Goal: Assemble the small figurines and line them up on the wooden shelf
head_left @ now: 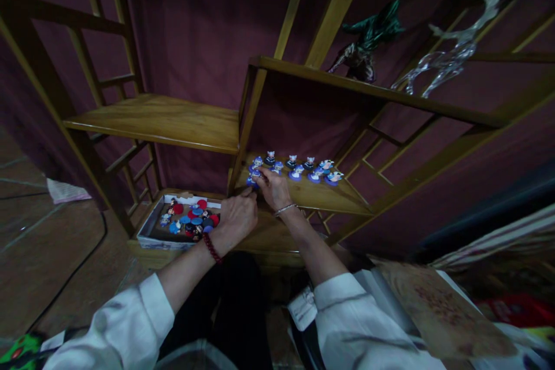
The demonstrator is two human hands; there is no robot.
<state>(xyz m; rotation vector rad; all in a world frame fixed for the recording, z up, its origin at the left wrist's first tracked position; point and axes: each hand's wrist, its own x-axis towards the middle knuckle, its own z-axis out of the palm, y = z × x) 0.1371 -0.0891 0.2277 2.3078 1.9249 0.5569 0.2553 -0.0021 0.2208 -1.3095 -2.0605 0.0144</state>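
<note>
On the lower right shelf, my right hand (274,188) is closed in a pinch at a small blue-and-white figurine (252,177) near the shelf's left front corner. My left hand (239,214) is just below it, with fingers curled and one fingertip close to the figurine's base. Whatever the left fingers hold, if anything, is hidden. Right behind the pinched piece stands another blue figurine (257,162). More small figurines stand upright in rows to the right, among them a purple-based one (296,172) and a dark-based one (270,157).
Left of my hands, an open box (150,241) holds several loose red, blue and black figurines. A bare wooden shelf (160,121) juts out above it. On the upper right shelf stand a green statue (368,40) and a clear deer (451,58). Wooden uprights (249,118) divide the compartments.
</note>
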